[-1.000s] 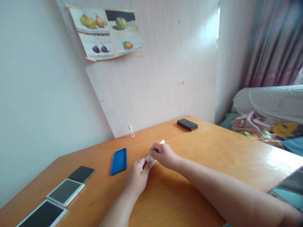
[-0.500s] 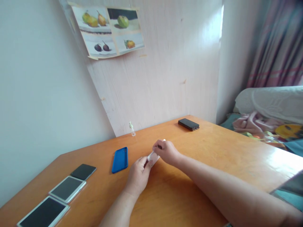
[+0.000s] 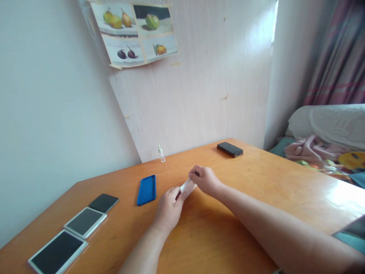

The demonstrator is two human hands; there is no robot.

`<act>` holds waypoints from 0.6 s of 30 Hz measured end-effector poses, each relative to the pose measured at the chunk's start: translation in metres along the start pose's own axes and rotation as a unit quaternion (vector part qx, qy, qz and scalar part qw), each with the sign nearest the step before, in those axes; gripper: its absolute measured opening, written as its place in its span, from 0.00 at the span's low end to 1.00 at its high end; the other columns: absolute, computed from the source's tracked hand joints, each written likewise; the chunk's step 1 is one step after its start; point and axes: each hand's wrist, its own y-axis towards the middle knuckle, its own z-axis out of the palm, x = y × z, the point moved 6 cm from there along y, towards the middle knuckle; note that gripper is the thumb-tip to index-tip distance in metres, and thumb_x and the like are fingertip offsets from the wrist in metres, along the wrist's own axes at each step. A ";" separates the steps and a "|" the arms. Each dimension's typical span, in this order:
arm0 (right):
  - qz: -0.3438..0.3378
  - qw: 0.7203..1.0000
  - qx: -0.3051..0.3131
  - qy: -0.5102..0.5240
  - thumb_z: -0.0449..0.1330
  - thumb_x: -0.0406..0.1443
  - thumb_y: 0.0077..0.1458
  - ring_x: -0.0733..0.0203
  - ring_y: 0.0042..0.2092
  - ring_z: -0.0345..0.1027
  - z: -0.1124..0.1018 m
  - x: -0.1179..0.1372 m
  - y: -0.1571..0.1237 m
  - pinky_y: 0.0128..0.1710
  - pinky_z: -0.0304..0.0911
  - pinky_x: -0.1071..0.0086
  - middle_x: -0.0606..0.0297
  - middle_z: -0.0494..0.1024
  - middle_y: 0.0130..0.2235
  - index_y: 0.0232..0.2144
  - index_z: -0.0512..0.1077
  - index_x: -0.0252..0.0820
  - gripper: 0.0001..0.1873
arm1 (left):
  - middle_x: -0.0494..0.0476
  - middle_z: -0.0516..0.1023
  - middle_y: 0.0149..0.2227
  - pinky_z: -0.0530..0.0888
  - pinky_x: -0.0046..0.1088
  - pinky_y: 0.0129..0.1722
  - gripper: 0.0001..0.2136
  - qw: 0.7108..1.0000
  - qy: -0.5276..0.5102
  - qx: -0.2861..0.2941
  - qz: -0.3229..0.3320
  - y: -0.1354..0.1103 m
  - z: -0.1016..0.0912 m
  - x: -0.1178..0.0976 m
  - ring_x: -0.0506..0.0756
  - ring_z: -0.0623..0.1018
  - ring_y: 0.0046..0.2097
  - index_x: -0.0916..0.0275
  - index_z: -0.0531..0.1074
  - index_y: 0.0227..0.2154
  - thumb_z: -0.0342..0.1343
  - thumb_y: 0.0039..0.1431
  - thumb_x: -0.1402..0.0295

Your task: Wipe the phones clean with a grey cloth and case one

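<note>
My left hand point(image 3: 169, 210) is closed on the near end of a flat, pale pinkish-white phone point(image 3: 188, 188), thumb on top. The phone is held tilted just above the wooden table. Over its far end, my right hand point(image 3: 205, 179) has its fingers curled and pinched together. Those fingers hide the phone's far corner and whatever may be between them. To the left of my left hand lies an empty blue phone case point(image 3: 147, 190), its hollow side up.
Along the left of the table point(image 3: 216, 236) lie a dark phone point(image 3: 103, 203), a white-framed device point(image 3: 85, 222) and a larger white-framed tablet point(image 3: 58, 252). A small clear pump bottle point(image 3: 161, 155) stands by the wall. Stacked black phones point(image 3: 230, 149) lie at the back right.
My right hand has shifted slightly along the phone's far end, and a white tip seen beyond it before is now hidden. The whole view has moved a little.
</note>
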 end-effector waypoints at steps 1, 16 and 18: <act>-0.036 0.999 0.035 0.017 0.56 0.37 0.54 0.65 0.31 0.68 0.012 0.011 -0.008 0.30 0.57 0.74 0.68 0.77 0.28 0.30 0.75 0.43 0.08 | 0.55 0.76 0.31 0.65 0.27 0.33 0.12 1.000 -0.011 0.001 -0.003 0.000 0.000 0.001 0.54 0.74 0.34 0.61 0.71 0.29 0.48 0.64 0.61; 0.021 1.000 -0.010 -0.021 0.56 0.37 0.53 0.63 0.32 0.68 -0.009 -0.007 0.007 0.30 0.56 0.73 0.65 0.78 0.28 0.29 0.75 0.42 0.08 | 0.54 0.75 0.31 0.64 0.27 0.33 0.13 1.000 0.009 0.004 -0.001 0.000 0.000 -0.002 0.54 0.73 0.34 0.61 0.70 0.30 0.47 0.65 0.60; -0.042 0.998 0.049 0.010 0.56 0.36 0.54 0.65 0.31 0.69 0.013 0.015 -0.008 0.30 0.57 0.74 0.67 0.78 0.29 0.30 0.75 0.43 0.08 | 0.55 0.76 0.31 0.65 0.27 0.34 0.13 1.000 -0.013 0.006 -0.005 0.000 0.000 0.000 0.55 0.74 0.34 0.61 0.71 0.30 0.48 0.65 0.59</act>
